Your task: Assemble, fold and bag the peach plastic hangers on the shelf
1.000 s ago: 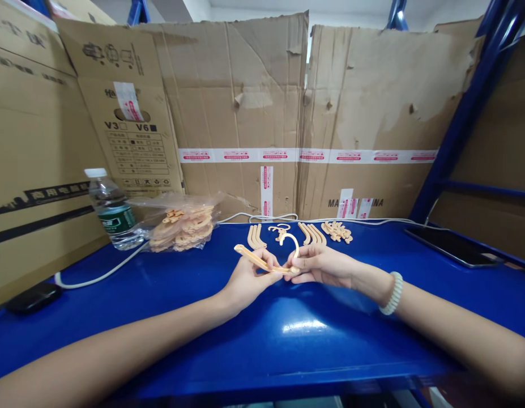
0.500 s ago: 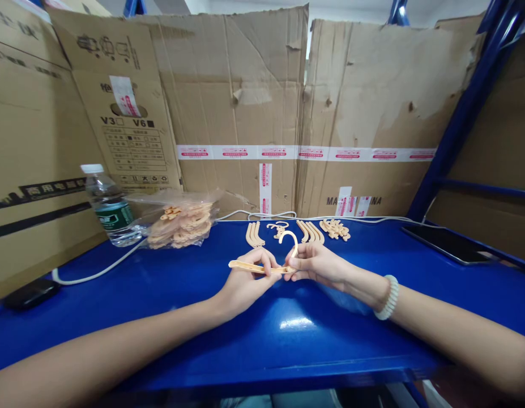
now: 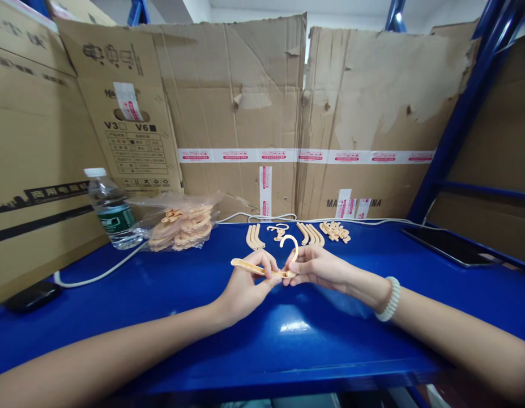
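My left hand (image 3: 250,286) is closed on a beige hanger arm (image 3: 247,266), whose free end points left. A beige hook (image 3: 295,247) stands upright at the arm's right end, its curve opening to the left. My right hand (image 3: 319,266) pinches this hook near its base. Both hands meet over the middle of the blue table, and fingers partly hide the joint between the pieces. Behind them lie curved arms in a left group (image 3: 255,237) and a right group (image 3: 310,233), with loose hooks (image 3: 278,230) between. A pile of small beige pieces (image 3: 335,231) lies at their right.
On the blue table (image 3: 296,351), a plastic bag of beige parts (image 3: 183,226) sits left beside a water bottle (image 3: 113,212). A black object (image 3: 33,297) lies far left, a dark tablet (image 3: 447,245) at right. A white cable (image 3: 101,276) and cardboard sheets (image 3: 237,119) run behind.
The camera view has shifted slightly. Both hands keep their hold, and the hanger arm's left end appears a little further right, with the hook slightly lower in the picture.
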The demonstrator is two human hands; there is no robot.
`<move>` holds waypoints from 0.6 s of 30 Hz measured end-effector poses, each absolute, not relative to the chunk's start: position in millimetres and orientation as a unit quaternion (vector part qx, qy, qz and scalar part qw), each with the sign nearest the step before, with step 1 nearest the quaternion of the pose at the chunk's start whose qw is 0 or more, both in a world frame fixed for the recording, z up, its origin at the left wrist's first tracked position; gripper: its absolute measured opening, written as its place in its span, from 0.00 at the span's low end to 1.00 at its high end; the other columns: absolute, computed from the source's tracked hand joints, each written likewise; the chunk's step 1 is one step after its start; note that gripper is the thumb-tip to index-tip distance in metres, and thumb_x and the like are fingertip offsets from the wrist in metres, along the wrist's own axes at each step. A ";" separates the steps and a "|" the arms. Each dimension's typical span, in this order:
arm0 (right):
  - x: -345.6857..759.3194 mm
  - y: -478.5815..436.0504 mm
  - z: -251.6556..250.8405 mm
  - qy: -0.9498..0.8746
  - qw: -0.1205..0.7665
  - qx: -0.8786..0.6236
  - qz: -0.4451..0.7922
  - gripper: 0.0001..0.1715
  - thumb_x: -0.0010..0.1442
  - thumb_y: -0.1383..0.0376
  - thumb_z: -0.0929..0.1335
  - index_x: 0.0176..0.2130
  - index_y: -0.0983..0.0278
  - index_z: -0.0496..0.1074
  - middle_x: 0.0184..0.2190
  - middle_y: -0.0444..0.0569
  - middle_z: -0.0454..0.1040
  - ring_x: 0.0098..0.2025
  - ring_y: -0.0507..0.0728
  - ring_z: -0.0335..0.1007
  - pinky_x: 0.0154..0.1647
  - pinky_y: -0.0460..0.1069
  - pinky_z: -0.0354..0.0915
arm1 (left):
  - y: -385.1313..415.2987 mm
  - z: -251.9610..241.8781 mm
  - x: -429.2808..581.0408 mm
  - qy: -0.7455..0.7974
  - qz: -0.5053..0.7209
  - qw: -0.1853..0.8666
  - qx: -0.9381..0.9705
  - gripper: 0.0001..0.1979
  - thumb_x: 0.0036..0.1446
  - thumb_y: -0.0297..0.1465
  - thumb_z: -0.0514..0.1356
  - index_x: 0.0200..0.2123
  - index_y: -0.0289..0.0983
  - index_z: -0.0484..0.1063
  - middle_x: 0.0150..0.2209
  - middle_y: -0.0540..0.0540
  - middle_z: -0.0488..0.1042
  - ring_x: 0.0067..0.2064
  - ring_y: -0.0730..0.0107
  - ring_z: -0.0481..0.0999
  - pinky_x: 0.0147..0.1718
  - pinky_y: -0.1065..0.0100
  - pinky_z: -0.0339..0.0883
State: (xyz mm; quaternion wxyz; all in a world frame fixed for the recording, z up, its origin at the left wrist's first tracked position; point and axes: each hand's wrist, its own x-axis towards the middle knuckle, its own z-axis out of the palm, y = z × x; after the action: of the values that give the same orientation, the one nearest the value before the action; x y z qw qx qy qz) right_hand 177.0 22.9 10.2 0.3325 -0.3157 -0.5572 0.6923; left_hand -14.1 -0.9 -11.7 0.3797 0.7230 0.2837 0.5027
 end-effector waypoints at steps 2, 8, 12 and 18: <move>177.3 23.0 10.6 -0.559 0.331 -0.309 0.695 0.16 0.43 0.64 0.78 0.28 0.69 0.70 0.26 0.49 0.77 0.31 0.54 0.78 0.34 0.45 0.72 | -1.9 -11.0 -14.3 0.285 0.501 0.375 0.726 0.11 0.52 0.26 0.60 0.23 0.36 0.60 0.31 0.48 0.66 0.33 0.69 0.71 0.32 0.68 0.65; 176.2 21.8 11.1 -0.571 0.338 -0.305 0.684 0.19 0.43 0.62 0.78 0.28 0.69 0.70 0.26 0.50 0.78 0.31 0.54 0.77 0.34 0.45 0.71 | -5.1 -8.2 -14.4 0.290 0.506 0.349 0.733 0.12 0.53 0.25 0.60 0.22 0.36 0.59 0.31 0.49 0.67 0.34 0.69 0.71 0.33 0.68 0.64; 173.4 18.5 9.4 -0.582 0.356 -0.320 0.657 0.20 0.42 0.59 0.78 0.27 0.68 0.69 0.24 0.49 0.77 0.29 0.53 0.76 0.31 0.45 0.70 | -5.5 -7.8 -14.1 0.296 0.505 0.339 0.737 0.12 0.53 0.25 0.60 0.22 0.36 0.59 0.31 0.49 0.67 0.33 0.69 0.71 0.32 0.68 0.64; 170.0 15.3 7.5 -0.603 0.381 -0.337 0.615 0.20 0.42 0.58 0.77 0.27 0.67 0.68 0.22 0.47 0.76 0.27 0.53 0.75 0.31 0.47 0.69 | -4.0 -9.4 -13.8 0.293 0.506 0.348 0.733 0.12 0.53 0.27 0.60 0.22 0.36 0.59 0.30 0.49 0.67 0.32 0.71 0.71 0.31 0.70 0.64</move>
State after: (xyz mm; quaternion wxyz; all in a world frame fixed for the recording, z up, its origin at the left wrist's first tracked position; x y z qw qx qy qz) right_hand 170.0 15.3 7.5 0.3812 -0.3372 -0.6028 0.6145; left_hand -13.8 -4.0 -9.4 0.3482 0.7327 0.2932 0.5059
